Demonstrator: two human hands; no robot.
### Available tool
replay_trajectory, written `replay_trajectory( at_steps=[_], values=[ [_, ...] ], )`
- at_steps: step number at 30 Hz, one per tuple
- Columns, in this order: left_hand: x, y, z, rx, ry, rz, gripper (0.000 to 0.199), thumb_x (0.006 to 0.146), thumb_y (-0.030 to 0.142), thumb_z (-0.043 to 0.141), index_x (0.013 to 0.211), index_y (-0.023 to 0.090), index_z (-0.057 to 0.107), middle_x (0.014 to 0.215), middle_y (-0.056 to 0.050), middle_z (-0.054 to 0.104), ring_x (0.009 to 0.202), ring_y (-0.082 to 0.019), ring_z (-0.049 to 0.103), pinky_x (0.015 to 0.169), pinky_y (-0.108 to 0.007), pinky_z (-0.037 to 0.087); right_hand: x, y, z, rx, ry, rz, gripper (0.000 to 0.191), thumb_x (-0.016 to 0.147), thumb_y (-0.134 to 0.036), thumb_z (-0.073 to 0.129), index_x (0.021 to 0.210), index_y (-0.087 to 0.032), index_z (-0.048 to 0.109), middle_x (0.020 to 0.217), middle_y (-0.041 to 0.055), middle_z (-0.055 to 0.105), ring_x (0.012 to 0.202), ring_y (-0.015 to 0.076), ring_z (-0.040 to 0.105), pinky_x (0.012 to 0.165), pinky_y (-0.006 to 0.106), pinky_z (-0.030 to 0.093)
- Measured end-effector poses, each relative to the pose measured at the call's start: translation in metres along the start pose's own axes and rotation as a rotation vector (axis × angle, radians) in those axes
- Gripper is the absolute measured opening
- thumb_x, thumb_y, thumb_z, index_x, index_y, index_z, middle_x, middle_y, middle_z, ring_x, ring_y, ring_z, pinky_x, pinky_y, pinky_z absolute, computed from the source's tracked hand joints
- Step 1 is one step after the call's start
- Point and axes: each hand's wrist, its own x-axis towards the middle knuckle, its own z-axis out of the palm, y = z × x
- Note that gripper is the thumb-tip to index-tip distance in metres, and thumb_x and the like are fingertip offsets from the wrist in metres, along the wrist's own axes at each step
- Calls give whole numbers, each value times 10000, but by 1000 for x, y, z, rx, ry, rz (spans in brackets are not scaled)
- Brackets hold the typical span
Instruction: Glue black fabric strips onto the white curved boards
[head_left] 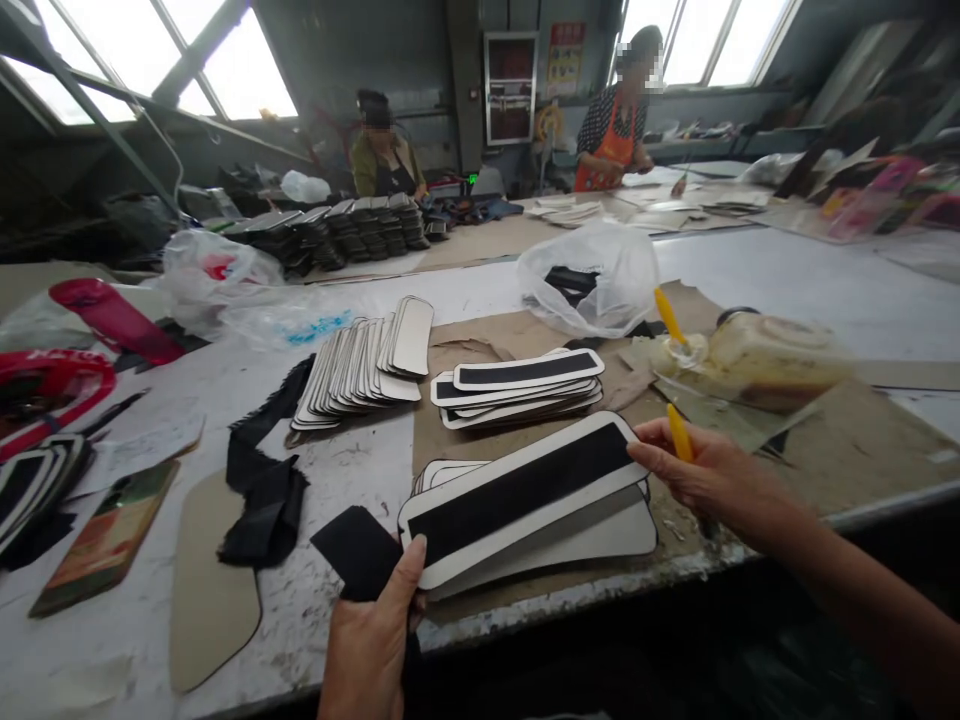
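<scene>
A long white panel with a black strip down its middle (517,495) is held tilted between both my hands at the table's front edge. My left hand (379,630) pinches its lower left end, thumb on top; a piece of black fabric (358,552) hangs beside that thumb. With thumb and fingers, my right hand (697,465) grips the upper right end. A yellow-handled tool (679,434) is also in this hand, its lower end unclear. Under the held panel lie plain light panels (570,545). Just behind sits a stack of panels with black strips (529,372).
Left of centre, many plain panels (360,365) lean in a fanned row beside crumpled black fabric (262,470). A glue container (772,355) and another yellow handle (670,315) stand right. A plastic bag (592,275) lies behind. Two people (386,150) work across the table.
</scene>
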Motion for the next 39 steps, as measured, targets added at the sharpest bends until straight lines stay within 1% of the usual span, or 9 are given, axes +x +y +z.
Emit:
replay_trajectory(
  at_steps=[5, 10, 12, 16, 20, 23, 30, 34, 39],
  values=[
    [6, -13, -1, 16, -76, 57, 398, 542, 394, 822, 776, 137, 629, 603, 38, 574, 471, -84, 438, 401, -200, 364, 4, 2, 8, -44, -50, 32, 436, 750, -596, 607, 607, -208, 472, 497, -46, 458, 448, 89, 393, 419, 218, 306],
    [12, -32, 3, 38, -102, 89, 319, 635, 400, 776, 707, 142, 602, 581, 48, 521, 494, -82, 431, 445, -203, 378, 8, 4, 18, 43, -101, 129, 478, 729, -611, 617, 548, -205, 439, 429, -46, 464, 415, 73, 375, 421, 214, 294],
    [13, -34, 5, -13, -112, 63, 320, 622, 393, 784, 686, 147, 590, 571, 53, 511, 483, -72, 416, 430, -190, 360, 9, 6, 19, 124, -119, 158, 501, 719, -626, 625, 546, -196, 437, 419, -53, 443, 402, 56, 336, 403, 203, 250],
    [15, -30, 9, -152, -134, -61, 380, 504, 358, 851, 631, 126, 579, 548, 41, 519, 457, -61, 414, 386, -172, 327, 11, 11, 15, 370, -208, 228, 475, 720, -598, 666, 631, -183, 452, 428, -76, 409, 385, 29, 261, 382, 189, 138],
    [19, -28, 9, -241, -194, -166, 394, 474, 298, 873, 687, 114, 599, 594, 31, 546, 449, -54, 422, 365, -166, 316, 13, 10, 10, 521, -305, 242, 406, 798, -520, 642, 675, -173, 471, 460, -71, 410, 417, 24, 257, 407, 176, 147],
    [21, -29, 9, -242, -199, -184, 375, 509, 308, 866, 662, 123, 579, 561, 42, 513, 437, -48, 395, 356, -165, 299, 18, 9, 9, 573, -362, 267, 422, 788, -527, 649, 661, -176, 451, 459, -74, 391, 418, 24, 236, 409, 177, 145],
    [20, -31, 11, -213, -184, -177, 383, 563, 345, 847, 739, 131, 583, 633, 31, 521, 498, -59, 427, 396, -171, 346, 30, 4, 10, 406, -342, 252, 432, 750, -562, 660, 689, -179, 469, 490, -65, 401, 408, 35, 299, 394, 183, 137],
    [21, -35, 11, -185, -168, -146, 382, 575, 361, 838, 723, 146, 558, 621, 47, 496, 481, -53, 403, 394, -169, 339, 33, -1, 13, 314, -243, 265, 425, 758, -570, 638, 711, -167, 509, 481, -69, 405, 399, 34, 319, 386, 178, 141],
    [19, -37, 11, -152, -193, -119, 378, 699, 457, 744, 814, 141, 571, 605, 43, 507, 470, -58, 410, 401, -173, 329, 35, 6, 13, 266, -253, 254, 423, 776, -584, 618, 742, -173, 528, 532, -55, 433, 424, 50, 338, 396, 207, 185]
  ],
)
